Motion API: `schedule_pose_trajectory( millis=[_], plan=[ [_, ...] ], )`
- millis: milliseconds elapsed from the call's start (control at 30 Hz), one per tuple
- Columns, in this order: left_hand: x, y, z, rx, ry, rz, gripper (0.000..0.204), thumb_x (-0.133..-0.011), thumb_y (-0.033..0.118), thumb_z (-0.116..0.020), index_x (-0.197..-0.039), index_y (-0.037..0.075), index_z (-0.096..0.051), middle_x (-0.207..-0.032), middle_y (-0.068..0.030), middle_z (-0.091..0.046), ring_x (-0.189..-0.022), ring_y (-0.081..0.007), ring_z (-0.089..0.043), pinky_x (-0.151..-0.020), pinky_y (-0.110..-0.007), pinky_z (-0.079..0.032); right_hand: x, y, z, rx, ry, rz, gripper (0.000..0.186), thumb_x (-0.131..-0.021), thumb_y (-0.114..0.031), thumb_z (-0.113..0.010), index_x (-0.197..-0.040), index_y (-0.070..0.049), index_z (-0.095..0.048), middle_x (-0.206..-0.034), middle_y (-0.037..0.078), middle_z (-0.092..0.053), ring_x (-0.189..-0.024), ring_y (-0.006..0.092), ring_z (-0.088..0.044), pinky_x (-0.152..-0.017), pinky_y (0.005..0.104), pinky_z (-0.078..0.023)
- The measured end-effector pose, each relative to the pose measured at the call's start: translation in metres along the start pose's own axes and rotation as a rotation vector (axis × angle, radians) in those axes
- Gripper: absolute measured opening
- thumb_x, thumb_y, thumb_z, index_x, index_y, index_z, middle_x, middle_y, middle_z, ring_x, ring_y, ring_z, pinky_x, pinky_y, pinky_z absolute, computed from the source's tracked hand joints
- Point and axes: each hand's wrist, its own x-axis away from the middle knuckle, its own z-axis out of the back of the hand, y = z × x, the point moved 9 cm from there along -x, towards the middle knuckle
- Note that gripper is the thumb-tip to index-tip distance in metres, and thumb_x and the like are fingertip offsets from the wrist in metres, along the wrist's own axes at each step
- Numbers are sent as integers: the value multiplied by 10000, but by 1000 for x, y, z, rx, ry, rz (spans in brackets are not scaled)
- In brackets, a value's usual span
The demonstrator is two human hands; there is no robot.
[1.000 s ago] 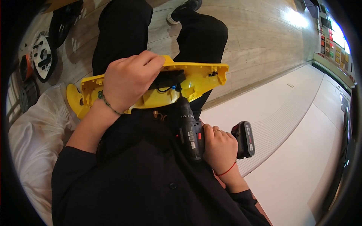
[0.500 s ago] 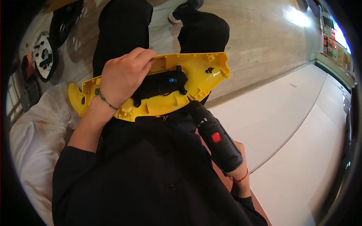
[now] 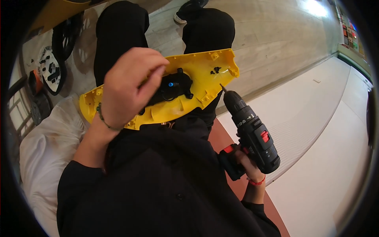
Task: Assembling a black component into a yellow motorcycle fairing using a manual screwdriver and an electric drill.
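Across my lap lies a curved yellow plastic shell [image 3: 173, 111], its ribbed inside facing up. A black housing [image 3: 181, 85] with a small blue part sits in it, partly hidden behind my left hand. My left hand [image 3: 136, 85] hovers over the shell, fingers curled and thumb drawn against them; whatever it may pinch is hidden. In my right hand [image 3: 249, 166] is a black cordless drill [image 3: 254, 132] with red details, gripped by its handle. The drill's bit points up and left, close to the shell's right edge. Several small dark pieces, perhaps screws [image 3: 216, 70], rest inside the shell's right end.
To my right stretches a large white surface [image 3: 312, 118] with a ribbed patch. A white cloth or bag [image 3: 51, 138] bulges at my left. Beyond it, on the floor, is a white tray-like piece with black parts [image 3: 51, 73]. Wooden flooring [image 3: 272, 47] runs ahead.
My right hand has drawn the drill back to the right, its bit leaving the shell's lower edge area. My left hand has lifted off the shell's upper rim. The shell has shifted slightly.
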Motion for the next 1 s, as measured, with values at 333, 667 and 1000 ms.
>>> schedule_pose_trajectory(
  millis=[333, 667, 1000],
  plan=[
    [-13, 35, -86, -51, -348, -147, 212, -759, 21, -637, -966, 36, -594, -942, -90, -586, -857, -265, -583, -760, -355, -482, -7, 28, 1, -164, 34, -139, 149, -766, 38, -614, -897, -29, -631, -742, 12, -587, -660, 104, -564, -596, 255, -465],
    [-15, 27, -156, -175, -472, -95, 168, -767, 34, -565, -935, 32, -555, -894, -86, -533, -871, -257, -577, -740, -333, -501, -19, 30, 0, -398, 36, -196, 297, -738, 55, -600, -1028, -8, -595, -705, 2, -563, -581, 78, -529, -532, 221, -428],
    [-2, 52, -128, -230, -442, -182, 133, -762, 90, -594, -882, 55, -550, -822, -86, -540, -792, -230, -585, -677, -335, -500, -15, 23, -7, -410, 46, -189, 474, -696, -15, -549, -1164, 52, -504, -628, 10, -491, -509, 81, -451, -503, 208, -344]
  ],
)
